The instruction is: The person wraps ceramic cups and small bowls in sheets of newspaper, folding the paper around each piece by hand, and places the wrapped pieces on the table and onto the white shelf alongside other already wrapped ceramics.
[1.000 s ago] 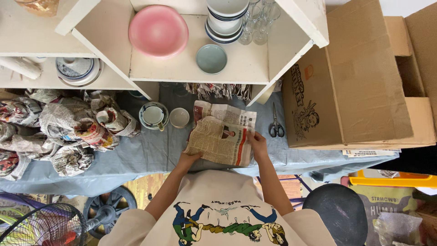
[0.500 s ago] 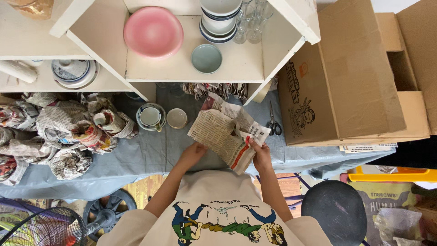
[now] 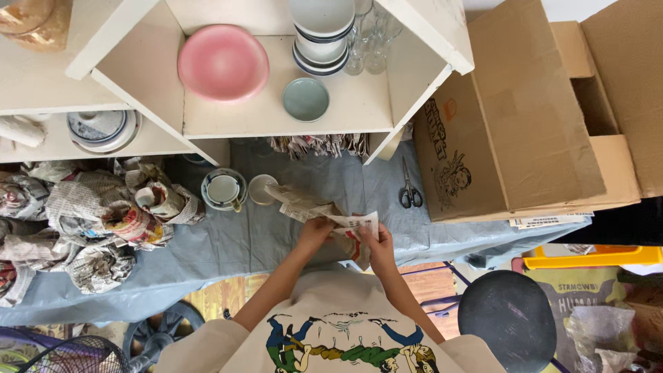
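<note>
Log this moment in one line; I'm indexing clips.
left hand: holds newspaper sheet | right hand: holds same sheet | over blue-covered table

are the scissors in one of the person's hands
No, the scissors lie on the blue cloth by the cardboard box; both hands hold newspaper.

Home, packing or unpacking crockery. White shelf unit point(image 3: 359, 117) with pink plate point(image 3: 222, 62), stacked bowls point(image 3: 321, 34), glasses point(image 3: 373, 41). Worktop point(image 3: 228, 242) under blue-grey cloth, newspaper-wrapped bundles point(image 3: 90, 214), scissors point(image 3: 410, 188), open cardboard box point(image 3: 525, 117). Fan point(image 3: 76, 356), round stool point(image 3: 507, 321) on floor.
</note>
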{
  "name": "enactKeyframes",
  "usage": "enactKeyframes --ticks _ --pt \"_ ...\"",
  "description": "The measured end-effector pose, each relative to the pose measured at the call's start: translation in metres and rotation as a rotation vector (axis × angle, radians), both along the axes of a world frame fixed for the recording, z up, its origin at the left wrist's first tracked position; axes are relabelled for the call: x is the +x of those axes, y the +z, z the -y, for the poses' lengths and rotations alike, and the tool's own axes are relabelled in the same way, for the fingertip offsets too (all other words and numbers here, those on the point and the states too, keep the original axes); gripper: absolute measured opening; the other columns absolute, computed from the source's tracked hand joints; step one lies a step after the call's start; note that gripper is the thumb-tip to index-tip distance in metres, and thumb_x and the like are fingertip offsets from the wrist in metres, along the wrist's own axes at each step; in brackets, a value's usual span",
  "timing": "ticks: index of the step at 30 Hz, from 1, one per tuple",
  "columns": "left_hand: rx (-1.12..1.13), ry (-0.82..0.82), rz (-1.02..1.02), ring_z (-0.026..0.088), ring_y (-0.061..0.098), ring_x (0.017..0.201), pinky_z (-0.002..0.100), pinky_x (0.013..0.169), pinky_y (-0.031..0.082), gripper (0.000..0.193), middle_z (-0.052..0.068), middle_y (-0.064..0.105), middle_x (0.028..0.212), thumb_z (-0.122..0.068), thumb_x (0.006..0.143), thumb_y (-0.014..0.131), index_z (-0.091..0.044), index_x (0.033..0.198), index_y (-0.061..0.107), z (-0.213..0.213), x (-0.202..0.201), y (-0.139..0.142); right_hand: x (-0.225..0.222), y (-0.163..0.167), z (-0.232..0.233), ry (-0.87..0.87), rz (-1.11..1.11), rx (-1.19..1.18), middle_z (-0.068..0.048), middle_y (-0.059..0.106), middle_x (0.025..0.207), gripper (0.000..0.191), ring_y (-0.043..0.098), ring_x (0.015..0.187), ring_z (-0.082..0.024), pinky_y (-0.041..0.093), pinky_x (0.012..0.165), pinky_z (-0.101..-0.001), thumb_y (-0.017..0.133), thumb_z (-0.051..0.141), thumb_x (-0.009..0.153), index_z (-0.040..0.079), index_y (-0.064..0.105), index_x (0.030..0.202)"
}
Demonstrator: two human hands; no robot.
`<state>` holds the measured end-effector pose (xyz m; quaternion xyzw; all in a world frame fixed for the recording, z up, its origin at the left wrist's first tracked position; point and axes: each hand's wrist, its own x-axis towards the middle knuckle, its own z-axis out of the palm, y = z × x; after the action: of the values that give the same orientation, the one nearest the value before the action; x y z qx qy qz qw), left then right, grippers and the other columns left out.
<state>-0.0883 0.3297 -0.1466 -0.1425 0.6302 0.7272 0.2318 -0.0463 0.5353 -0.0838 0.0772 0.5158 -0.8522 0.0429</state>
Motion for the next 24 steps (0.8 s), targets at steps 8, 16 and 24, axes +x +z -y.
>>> enactKeyframes --ticks 8,16,24 --pt "-0.043 0.083 -0.131 0.015 0.064 0.093 0.031 0.083 0.052 0.035 0.009 0.072 0.104 -0.029 0.100 0.064 0.003 0.116 0.068 0.043 0.024 -0.001 0.004 -0.027 -0.047 -0.472 0.162 -0.185 -0.003 0.068 0.109 0.009 0.063 0.101 -0.014 0.053 0.088 -0.0324 0.067 0.014 0.102 0.010 0.061 0.106" --pt "-0.227 0.226 -0.156 0.017 0.066 0.089 0.033 0.082 0.052 0.036 0.010 0.075 0.101 -0.028 0.101 0.058 0.002 0.116 0.069 0.101 0.029 -0.002 0.021 -0.047 -0.075 -0.670 0.378 0.249 -0.003 0.060 0.114 0.031 0.059 0.098 -0.014 0.054 0.081 -0.0347 0.070 0.018 0.087 0.013 0.056 0.114" --pt "-0.586 0.191 -0.216 0.040 0.072 0.090 0.047 0.080 0.053 0.038 0.025 0.074 0.096 -0.032 0.097 0.061 0.004 0.107 0.069 0.102 0.025 -0.020 -0.008 -0.011 -0.040 -0.612 -0.300 1.432 -0.023 0.043 0.132 0.056 0.044 0.124 -0.036 0.038 0.106 -0.0578 0.083 0.017 0.090 0.001 0.045 0.127"
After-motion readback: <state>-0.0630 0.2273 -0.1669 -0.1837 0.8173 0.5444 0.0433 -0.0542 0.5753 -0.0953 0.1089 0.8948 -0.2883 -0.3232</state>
